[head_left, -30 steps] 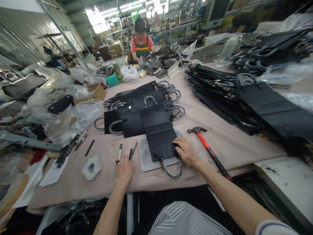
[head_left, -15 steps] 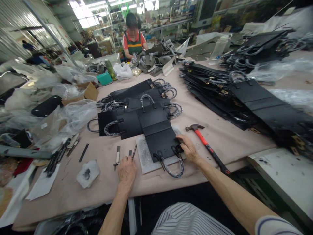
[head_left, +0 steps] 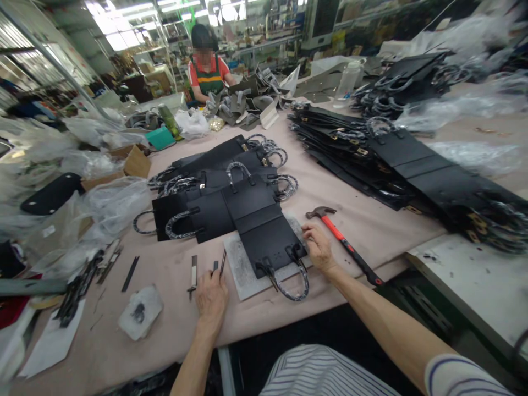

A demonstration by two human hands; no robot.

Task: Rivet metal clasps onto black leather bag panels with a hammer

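My left hand (head_left: pixel 212 297) rests on the table with its fingers bent down and bunched, at the near end of a thin dark pointed tool (head_left: pixel 223 262) and a short dark strip (head_left: pixel 215 265). What lies under the fingertips is hidden. Left of it lies a narrow metal-and-white tool (head_left: pixel 193 270). A black bag panel (head_left: pixel 266 236) lies partly on a pale grey slab (head_left: pixel 241 280), its plastic-wrapped handle (head_left: pixel 304 286) toward me. Just off the panel's right edge is my right hand (head_left: pixel 318 248), fingers half bent and apart, seemingly holding nothing.
A claw hammer (head_left: pixel 344 242) with a red and black handle lies to the right. Stacked black panels (head_left: pixel 338 154) stand behind it. Another bag pile (head_left: pixel 218 176) lies ahead. A whitish block (head_left: pixel 140 312) sits at left. Across the table is a co-worker (head_left: pixel 208 71).
The view has turned slightly, shifting the table's things leftward. My right hand has drawn a little away from the panel's edge. My left hand stays by the thin tools.
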